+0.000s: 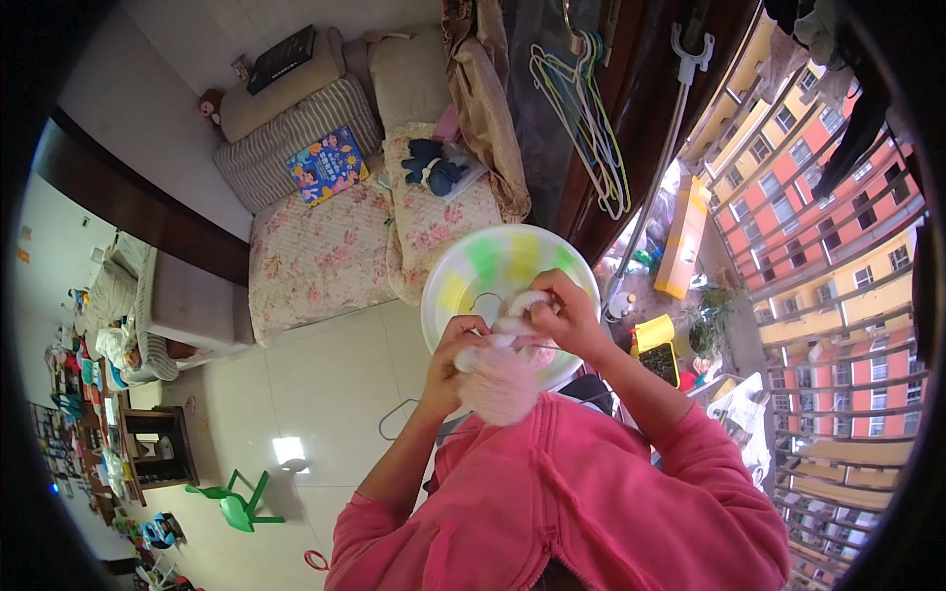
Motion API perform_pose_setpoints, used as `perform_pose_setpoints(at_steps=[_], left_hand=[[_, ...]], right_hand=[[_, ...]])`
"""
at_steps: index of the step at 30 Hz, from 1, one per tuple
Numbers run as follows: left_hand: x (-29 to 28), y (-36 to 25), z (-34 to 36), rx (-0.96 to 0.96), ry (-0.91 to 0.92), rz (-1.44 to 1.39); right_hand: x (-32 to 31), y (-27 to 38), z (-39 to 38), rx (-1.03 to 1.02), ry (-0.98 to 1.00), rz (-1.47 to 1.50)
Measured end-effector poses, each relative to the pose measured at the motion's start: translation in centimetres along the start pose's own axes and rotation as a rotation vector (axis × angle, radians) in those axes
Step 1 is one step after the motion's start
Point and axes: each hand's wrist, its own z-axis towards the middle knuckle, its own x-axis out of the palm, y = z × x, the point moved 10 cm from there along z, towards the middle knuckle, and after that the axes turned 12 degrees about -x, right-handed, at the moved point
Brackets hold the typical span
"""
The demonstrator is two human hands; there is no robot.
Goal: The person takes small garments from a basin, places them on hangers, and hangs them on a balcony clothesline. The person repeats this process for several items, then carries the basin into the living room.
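Note:
Both my hands grip a fluffy pale pink and white cloth piece (501, 386) in front of my chest; I cannot make out its exact kind. My left hand (455, 357) is closed on its left side, with the fuzzy part hanging below. My right hand (570, 317) pinches its white upper part. A thin dark wire hanger (385, 426) is partly hidden by the cloth and my arms; one bent end shows beside my left forearm, and a hook rises between my hands. Beyond them stands a white basin (434, 295) with green and yellow patches.
A flowered sofa seat (320, 266) holds a colourful book (327, 165) and a dark blue doll. Several plastic hangers (596, 138) hang at the upper right. A green chair (236, 507) is on the tiled floor at left. Yellow containers and plants stand by the barred window.

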Motion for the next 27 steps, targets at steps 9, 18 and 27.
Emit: perform_pose_setpoints(at_steps=[9,18,27], left_hand=[[-7.4,5.5,-3.5,-0.415,-0.367,-0.380],[-8.4,4.6,-5.9,-0.748,-0.148,-0.388],[-6.0,3.1,-5.0,-0.662,-0.074,-0.144]], right_hand=[[-4.3,4.0,0.9,-0.329,0.311,-0.520],[-11.6,-4.6,-5.2,0.445,0.464,-0.534],[-6.1,-9.1,-8.5,0.515,1.010,-0.596]])
